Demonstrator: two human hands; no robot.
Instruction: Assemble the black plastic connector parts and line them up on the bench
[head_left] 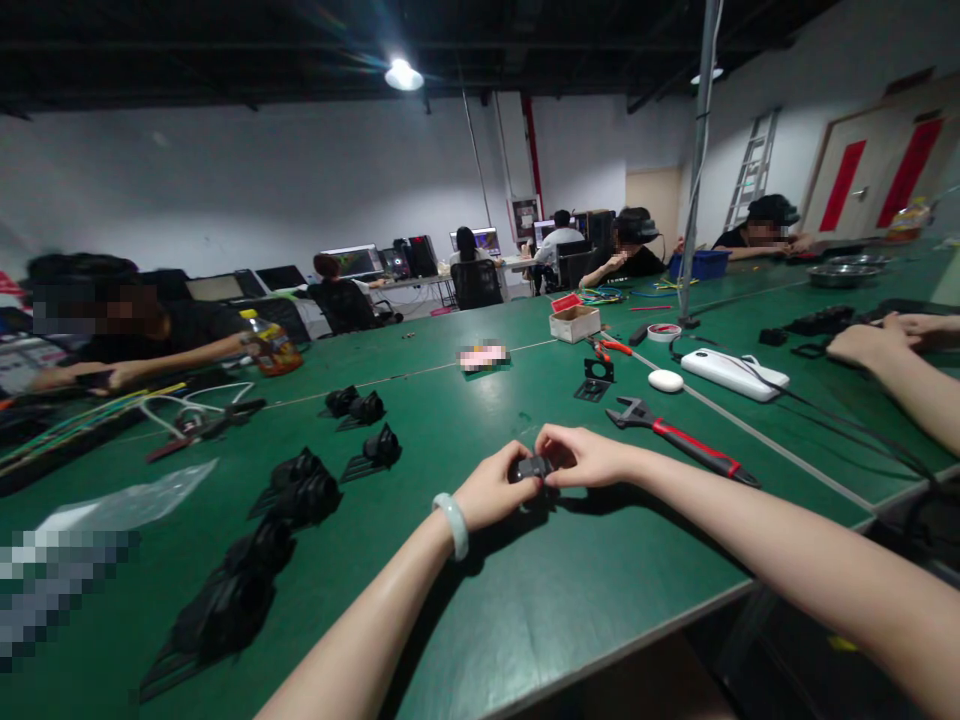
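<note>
Both my hands meet over the green table (525, 600), just in front of me. My left hand (493, 490), with a pale bangle on its wrist, is closed around a small black plastic part (533, 467). My right hand (581, 456) pinches the same part from the right side. Most of the part is hidden by my fingers. To the left lies a row of similar black parts (296, 490), some alone and some heaped. A red-handled adjustable wrench (679, 437) lies just right of my right hand.
A white device (733, 373), a white oval object (665, 380), a tape roll (664, 332) and a small cardboard box (574, 322) sit further back. A clear plastic bag (127, 503) lies at left. Other people work around the table; one person's arm (900, 375) rests at right.
</note>
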